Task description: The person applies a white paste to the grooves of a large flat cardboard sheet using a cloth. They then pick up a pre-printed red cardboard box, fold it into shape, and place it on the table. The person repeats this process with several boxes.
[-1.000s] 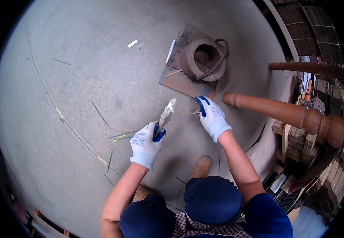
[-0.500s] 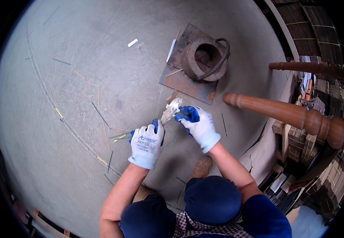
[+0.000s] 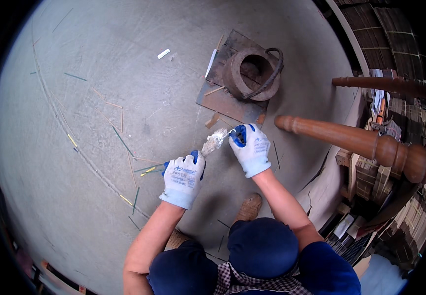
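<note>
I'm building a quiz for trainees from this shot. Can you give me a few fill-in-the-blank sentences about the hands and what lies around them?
1. Both hands, the left hand and the right hand, wear white and blue ____.
2. The whitish lump is held between the two ____.
3. The round brown pot stands on a flat ____ board.
4. Thin sticks lie scattered on the grey ____.

Missing words: gloves; hands; square; floor

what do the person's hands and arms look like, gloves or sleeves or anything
Both the left hand and the right hand wear white knit work gloves with blue-coated fingers and small printed markings on the backs. The forearms are bare below the glove cuffs. Short dark blue sleeves cover the upper arms.
</note>
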A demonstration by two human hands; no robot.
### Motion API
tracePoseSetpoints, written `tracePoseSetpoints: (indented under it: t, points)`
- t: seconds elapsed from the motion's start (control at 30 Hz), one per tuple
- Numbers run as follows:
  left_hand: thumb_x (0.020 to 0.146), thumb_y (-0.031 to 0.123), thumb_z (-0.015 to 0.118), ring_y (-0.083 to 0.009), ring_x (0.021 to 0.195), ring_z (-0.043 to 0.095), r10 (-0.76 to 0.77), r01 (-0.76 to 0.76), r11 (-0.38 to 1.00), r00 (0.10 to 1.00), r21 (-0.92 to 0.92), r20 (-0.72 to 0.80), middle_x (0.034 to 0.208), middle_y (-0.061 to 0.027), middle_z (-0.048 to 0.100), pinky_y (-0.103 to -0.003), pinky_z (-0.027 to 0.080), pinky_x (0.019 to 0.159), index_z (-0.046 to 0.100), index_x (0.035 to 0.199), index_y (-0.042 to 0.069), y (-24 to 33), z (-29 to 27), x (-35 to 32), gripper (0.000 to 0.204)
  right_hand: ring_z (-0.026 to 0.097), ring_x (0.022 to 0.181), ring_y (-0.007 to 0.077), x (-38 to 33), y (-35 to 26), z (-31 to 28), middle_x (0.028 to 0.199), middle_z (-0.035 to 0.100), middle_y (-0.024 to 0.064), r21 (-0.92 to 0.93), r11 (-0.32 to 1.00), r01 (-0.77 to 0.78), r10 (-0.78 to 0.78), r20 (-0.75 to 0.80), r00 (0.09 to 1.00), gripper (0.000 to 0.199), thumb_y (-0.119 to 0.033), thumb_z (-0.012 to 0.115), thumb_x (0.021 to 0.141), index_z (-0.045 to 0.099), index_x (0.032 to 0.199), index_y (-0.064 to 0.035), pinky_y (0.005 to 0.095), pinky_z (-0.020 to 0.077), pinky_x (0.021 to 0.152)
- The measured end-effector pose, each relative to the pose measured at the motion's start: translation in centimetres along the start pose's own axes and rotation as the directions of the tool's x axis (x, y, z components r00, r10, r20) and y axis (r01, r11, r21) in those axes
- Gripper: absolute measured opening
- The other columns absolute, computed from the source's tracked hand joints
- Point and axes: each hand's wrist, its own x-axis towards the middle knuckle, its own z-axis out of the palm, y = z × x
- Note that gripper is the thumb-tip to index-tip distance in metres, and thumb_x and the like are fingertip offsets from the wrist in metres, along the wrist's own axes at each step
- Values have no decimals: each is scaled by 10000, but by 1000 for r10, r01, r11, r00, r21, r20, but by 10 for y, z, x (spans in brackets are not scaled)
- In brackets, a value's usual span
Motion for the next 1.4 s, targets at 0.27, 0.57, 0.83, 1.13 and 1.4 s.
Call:
tracePoseSetpoints:
  t: [0.27, 0.57, 0.83, 1.13, 1.4]
  points:
    - [805, 83, 723, -140, 651, 631, -426, 333, 649, 904, -684, 36, 797, -30, 664, -308, 480, 543, 632, 1035, 54, -15, 11, -4, 249, 670, 803, 204, 7, 88, -1, 909, 708, 89, 420, 806, -417, 337, 254, 907, 173, -216, 637, 901, 716, 950, -69, 349, 527, 725]
    - [845, 68, 715, -59, 607, 579, -466, 536, 54, 760, -843, 453, 784, -6, 636, -205, 411, 456, 632, 1026, 16, -5, -10, 5, 206, 681, 993, 254, -17, 116, -19, 1139, 677, 156, -181, 943, -279, 327, 346, 879, 392, -153, 565, 927, 553, 1302, -40, 404, 529, 884]
    - [842, 83, 724, -55, 581, 564, -437, 512, 78, 789, -856, 432, 738, 2, 625, -205, 409, 457, 638, 1000, 16, 5, -6, 15, 192, 618, 1114, 435, -59, 137, 46, 1296, 549, 330, -760, 650, -26, 577, 471, 667, 613, -126, 495, 928, 284, 1421, 170, 579, 474, 928]
    - [839, 70, 712, -87, 554, 565, -401, 479, -111, 780, -871, 480, 717, -28, 625, -226, 408, 448, 627, 993, -1, 3, -7, 13, 190, 633, 1080, 300, -96, 54, 9, 1247, 615, 187, 391, 858, -332, -155, 814, 559, 508, -239, 472, 1002, 411, 1444, 3, 438, 487, 950]
    - [832, 125, 738, -126, 574, 598, -434, 429, -334, 721, -839, 541, 740, -49, 628, -246, 426, 442, 620, 998, 12, -18, -4, 9, 233, 644, 1035, 257, -73, 55, -4, 1184, 646, 155, 693, -110, -713, -278, 667, 691, 534, -246, 553, 987, 413, 1437, 8, 372, 506, 925]
